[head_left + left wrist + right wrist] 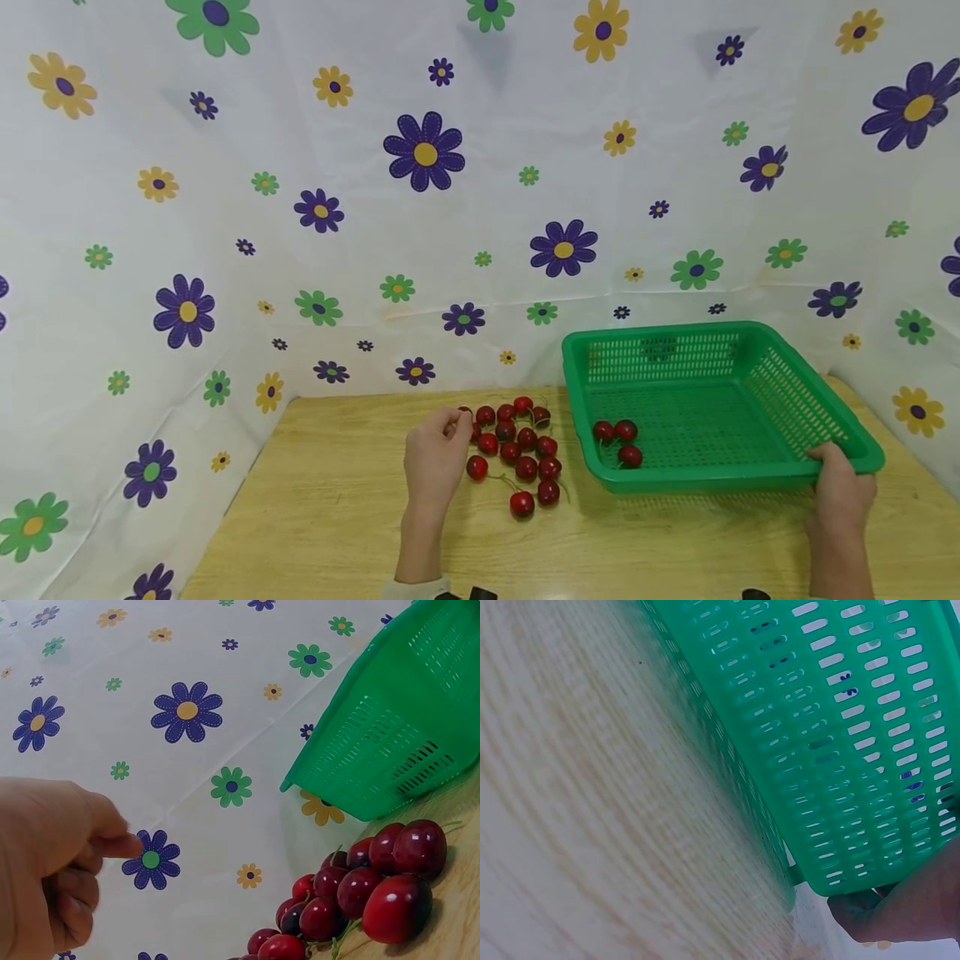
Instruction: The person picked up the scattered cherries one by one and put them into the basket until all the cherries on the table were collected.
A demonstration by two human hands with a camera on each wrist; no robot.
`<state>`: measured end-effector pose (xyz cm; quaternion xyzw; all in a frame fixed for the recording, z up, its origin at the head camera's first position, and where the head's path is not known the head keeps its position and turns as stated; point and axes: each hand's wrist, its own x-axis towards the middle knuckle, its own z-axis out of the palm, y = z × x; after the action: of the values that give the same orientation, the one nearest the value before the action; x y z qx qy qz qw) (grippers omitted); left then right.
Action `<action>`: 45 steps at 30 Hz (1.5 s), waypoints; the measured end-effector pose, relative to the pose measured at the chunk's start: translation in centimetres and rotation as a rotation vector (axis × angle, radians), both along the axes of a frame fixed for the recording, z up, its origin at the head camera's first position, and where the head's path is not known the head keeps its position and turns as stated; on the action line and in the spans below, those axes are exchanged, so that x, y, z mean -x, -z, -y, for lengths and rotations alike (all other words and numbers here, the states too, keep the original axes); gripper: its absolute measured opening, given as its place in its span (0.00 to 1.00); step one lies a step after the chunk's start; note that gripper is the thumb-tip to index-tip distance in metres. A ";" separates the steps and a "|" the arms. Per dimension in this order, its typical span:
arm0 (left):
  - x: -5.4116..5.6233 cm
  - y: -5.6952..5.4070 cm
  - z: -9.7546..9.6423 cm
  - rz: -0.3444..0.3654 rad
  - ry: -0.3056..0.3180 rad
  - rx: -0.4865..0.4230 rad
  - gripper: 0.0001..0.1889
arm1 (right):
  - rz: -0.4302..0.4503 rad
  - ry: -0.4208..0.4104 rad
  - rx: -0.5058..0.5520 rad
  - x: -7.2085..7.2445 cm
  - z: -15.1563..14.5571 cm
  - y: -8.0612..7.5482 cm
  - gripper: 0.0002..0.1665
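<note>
My left hand (438, 458) hovers beside the left edge of a group of dark red cherries (527, 468) on the table. Its fingers are curled in, and in the left wrist view nothing shows between thumb and forefinger (112, 844). In that view several cherries (322, 919), some with green stems, lie to the hand's right, apart from it. With my right hand (840, 492) I grip the near right corner of a green plastic basket (738, 477). Three cherries (630, 456) sit inside it near the left wall. From the right wrist, the hand (900, 904) holds the basket's rim.
The wooden table (322, 500) carries the cherries just left of the basket. Behind and at both sides hangs a white cloth (360, 250) printed with purple, green and yellow flowers. The basket's slotted far wall (667, 358) stands close to the cloth.
</note>
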<state>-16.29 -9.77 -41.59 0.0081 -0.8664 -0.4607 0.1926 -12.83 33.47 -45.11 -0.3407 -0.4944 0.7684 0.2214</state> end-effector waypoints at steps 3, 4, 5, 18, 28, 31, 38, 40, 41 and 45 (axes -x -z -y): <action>0.1 0.2 0.0 0.089 0.056 0.119 0.07 | 0.008 0.000 -0.013 0.0 0.0 0.0 0.16; 0.1 0.3 0.0 0.117 0.082 0.168 0.06 | 0.012 0.002 -0.016 0.0 0.0 0.0 0.16; 0.2 0.5 0.0 0.134 0.109 0.220 0.06 | 0.014 0.003 -0.020 0.0 0.0 0.0 0.16; 0.4 4.3 -1.4 0.216 0.330 0.657 0.06 | 0.021 0.001 -0.009 0.1 -0.1 0.2 0.16; 0.5 5.5 -2.0 0.225 0.331 0.690 0.03 | 0.007 0.005 0.028 0.2 -0.3 0.2 0.17; 0.6 5.5 -2.0 0.229 0.329 0.699 0.02 | 0.007 0.004 0.035 0.2 -0.4 0.2 0.17; 0.6 5.4 -1.8 0.210 0.336 0.743 0.09 | 0.011 0.019 0.027 0.3 -0.3 0.4 0.15; 0.5 5.3 -1.8 0.209 0.348 0.745 0.09 | 0.009 0.022 0.025 0.2 -0.3 0.4 0.15; 0.5 5.1 -1.8 0.212 0.355 0.739 0.10 | 0.008 0.024 0.023 0.2 -0.2 0.4 0.15; 0.4 4.4 -1.7 0.226 0.377 0.703 0.08 | 0.014 0.028 0.012 0.2 -0.2 0.4 0.16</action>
<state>-16.64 -8.11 -46.00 -0.1666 -0.9729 -0.1602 -0.0004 -13.05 33.64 -45.50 -0.3544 -0.4866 0.7657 0.2265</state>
